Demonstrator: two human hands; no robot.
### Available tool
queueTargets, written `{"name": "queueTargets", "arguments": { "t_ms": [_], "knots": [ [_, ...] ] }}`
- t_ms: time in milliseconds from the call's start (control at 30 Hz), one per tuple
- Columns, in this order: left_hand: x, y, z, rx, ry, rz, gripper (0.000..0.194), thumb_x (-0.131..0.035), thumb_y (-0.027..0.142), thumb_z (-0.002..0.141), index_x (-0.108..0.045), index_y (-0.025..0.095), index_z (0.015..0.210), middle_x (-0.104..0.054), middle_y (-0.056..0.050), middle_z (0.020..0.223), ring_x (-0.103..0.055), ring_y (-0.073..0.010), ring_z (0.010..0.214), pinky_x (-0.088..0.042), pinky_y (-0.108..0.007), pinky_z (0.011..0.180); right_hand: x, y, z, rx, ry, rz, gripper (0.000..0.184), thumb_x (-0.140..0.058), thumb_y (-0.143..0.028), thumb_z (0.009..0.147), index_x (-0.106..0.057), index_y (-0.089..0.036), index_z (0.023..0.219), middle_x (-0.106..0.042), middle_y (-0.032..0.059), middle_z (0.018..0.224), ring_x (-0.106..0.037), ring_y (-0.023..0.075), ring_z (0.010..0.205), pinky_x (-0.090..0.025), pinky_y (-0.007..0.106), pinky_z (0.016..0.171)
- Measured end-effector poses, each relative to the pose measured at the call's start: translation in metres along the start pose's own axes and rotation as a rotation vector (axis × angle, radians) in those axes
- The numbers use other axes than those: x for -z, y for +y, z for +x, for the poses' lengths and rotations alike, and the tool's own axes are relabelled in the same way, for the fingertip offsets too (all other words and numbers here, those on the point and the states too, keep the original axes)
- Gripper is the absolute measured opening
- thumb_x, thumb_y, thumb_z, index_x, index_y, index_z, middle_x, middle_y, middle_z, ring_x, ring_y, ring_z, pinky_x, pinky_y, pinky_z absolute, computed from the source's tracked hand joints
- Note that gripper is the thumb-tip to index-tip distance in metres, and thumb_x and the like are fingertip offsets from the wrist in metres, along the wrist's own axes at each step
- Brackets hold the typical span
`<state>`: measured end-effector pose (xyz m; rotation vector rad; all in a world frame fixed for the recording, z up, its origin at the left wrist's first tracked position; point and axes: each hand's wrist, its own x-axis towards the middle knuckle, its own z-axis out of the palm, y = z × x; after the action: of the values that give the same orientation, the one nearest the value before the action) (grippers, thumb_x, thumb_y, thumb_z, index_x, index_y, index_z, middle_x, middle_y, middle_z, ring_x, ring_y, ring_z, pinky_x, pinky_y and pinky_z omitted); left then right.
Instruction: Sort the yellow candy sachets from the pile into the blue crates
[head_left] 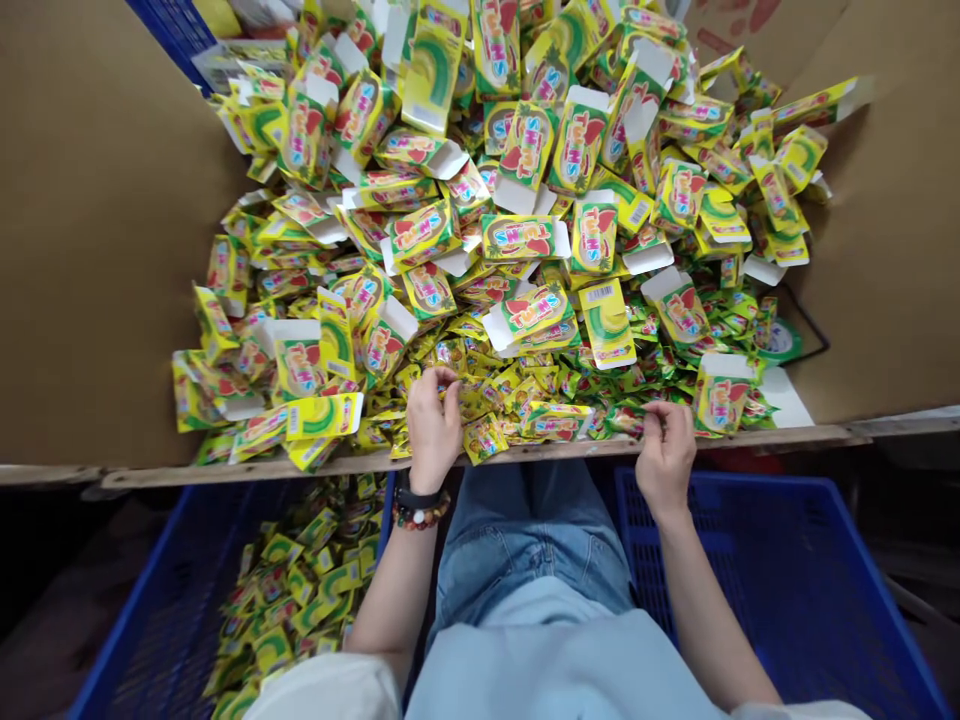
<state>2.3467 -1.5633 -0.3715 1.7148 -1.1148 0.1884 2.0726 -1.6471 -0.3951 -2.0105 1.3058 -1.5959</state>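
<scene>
My left hand (435, 425) is over the near edge of the pile, its thumb and fingers pinched together above small yellow candy packets (486, 436). What lies between those fingertips is too small to make out. To the right, my right hand (667, 455) pinches the end of a green candy packet (627, 418). A closed-looking printed carton (556, 421) lies flat between my hands. Beside my right hand stands a yellow-green carton (721, 398) with its white flap open. More cartons with open flaps (534, 312) are heaped behind the loose packets.
Cardboard walls (97, 240) flank the heap, and a wooden strip (300, 468) edges the table. Below left, a blue crate (161, 610) holds many filled-looking cartons (300, 590). Another blue crate (795, 580) is below right. A blue basket (176, 35) stands at the back left.
</scene>
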Motion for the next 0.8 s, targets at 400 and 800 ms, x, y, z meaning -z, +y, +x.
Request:
{"name": "queueTargets", "arguments": {
  "t_ms": [400, 800],
  "knots": [
    [-0.008, 0.062, -0.035, 0.234, -0.232, -0.719, 0.026, -0.065, 0.039, 0.085, -0.075, 0.019, 0.099, -0.075, -0.007, 0.091, -0.068, -0.019, 0.084, -0.055, -0.03, 0.075, -0.055, -0.091, -0.004, 0.373, -0.287, 0.082, 0.029, -0.035, -0.016, 0.097, -0.062, -0.02, 0.106, -0.056, 0.0126, 0.105, -0.062, 0.0214, 0.095, -0.053, 0.032, 0.076],
    [-0.035, 0.063, -0.071, -0.156, -0.33, -0.375, 0.025, -0.058, 0.021, 0.09, -0.066, 0.023, 0.114, -0.068, -0.009, 0.116, -0.064, -0.0227, 0.108, -0.055, -0.041, 0.093, 0.011, -0.02, -0.028, -0.353, -0.443, 0.433, 0.022, -0.064, -0.038, 0.087, -0.071, -0.02, 0.098, -0.074, 0.0044, 0.092, -0.069, 0.0184, 0.082, -0.056, 0.03, 0.075]
  ]
}}
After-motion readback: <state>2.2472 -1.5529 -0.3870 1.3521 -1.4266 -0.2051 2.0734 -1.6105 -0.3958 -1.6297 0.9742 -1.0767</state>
